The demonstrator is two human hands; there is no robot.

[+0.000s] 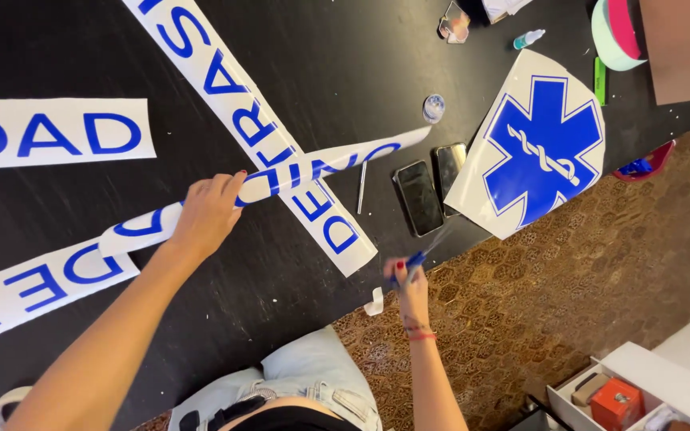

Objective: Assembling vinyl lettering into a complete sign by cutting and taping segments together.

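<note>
Long white vinyl strip with blue letters, lifted off the black desk, crossing over a second lettered strip that lies flat and diagonal. Left hand pinches the lifted strip near its middle, grip closed on it, fingers curled over the top edge. Right hand is at the desk edge, grip closed on blue-handled scissors, blades blurred, open or not cannot tell. Small white offcut hangs just beside the desk edge below that hand. Two dark phones lie side by side near the strip's far end, thin metal tool next to them. Big white sheet with blue star emblem overlaps the desk corner. More lettered strips far left and lower left. Patterned brown floor below.
</note>
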